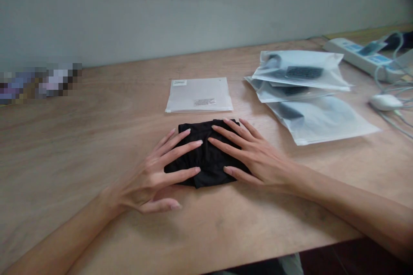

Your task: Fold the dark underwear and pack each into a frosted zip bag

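Observation:
A folded piece of black cloth (209,167) lies flat on the wooden table in front of me. My left hand (158,172) rests on its left part with the fingers spread and the thumb off the cloth, near the tabletop. Across the right part lies my right hand (254,154), also with spread fingers pressing lightly on the fabric. Just beyond the cloth is a flat frosted zip bag (200,92) with a small label at its upper left and printed text lower down.
Several filled frosted bags (297,73) with dark contents are piled at the right. Behind them stand a white power strip (361,58) with cables and a white adapter (385,102). Blurred items (58,80) sit at the far left by the wall. The table's front edge (290,251) runs below my right arm.

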`<state>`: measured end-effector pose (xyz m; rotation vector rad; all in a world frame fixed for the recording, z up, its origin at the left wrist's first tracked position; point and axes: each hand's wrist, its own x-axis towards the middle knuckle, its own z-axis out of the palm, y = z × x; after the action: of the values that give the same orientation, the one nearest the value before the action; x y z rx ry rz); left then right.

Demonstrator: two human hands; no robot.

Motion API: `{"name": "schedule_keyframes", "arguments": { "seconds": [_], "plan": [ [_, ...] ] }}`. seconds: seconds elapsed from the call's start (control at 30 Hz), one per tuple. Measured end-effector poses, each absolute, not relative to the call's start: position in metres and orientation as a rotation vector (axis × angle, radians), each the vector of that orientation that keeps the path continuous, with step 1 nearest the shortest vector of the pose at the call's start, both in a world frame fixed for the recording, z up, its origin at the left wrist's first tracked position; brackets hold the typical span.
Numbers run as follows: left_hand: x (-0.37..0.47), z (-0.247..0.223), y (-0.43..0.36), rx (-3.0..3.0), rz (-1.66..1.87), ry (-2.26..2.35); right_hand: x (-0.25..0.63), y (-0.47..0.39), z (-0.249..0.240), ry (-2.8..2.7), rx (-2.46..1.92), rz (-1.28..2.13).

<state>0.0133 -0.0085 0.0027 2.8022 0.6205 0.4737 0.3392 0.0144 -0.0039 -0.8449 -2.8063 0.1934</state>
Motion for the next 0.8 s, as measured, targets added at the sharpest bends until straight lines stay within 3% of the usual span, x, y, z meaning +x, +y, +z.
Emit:
{"name": "schedule_keyframes", "arguments": {
  "seconds": [0.23, 0.53, 0.8],
  "plan": [
    [0.009, -0.0017, -0.0064, 2.905, 0.442, 0.624, 0.344, 0.0185, -0.0079, -2.787, -0.909, 0.115],
    [0.0109, 0.0017, -0.0076, 2.922, 0.473, 0.654, 0.3398, 0.0199, -0.0009, -2.441, -1.383, -0.072],
    [0.0182, 0.0012, -0.0102, 2.985, 0.559, 0.59, 0.3406, 0.0227, -0.0034, -2.339, -1.134, 0.263]
  ]
}}
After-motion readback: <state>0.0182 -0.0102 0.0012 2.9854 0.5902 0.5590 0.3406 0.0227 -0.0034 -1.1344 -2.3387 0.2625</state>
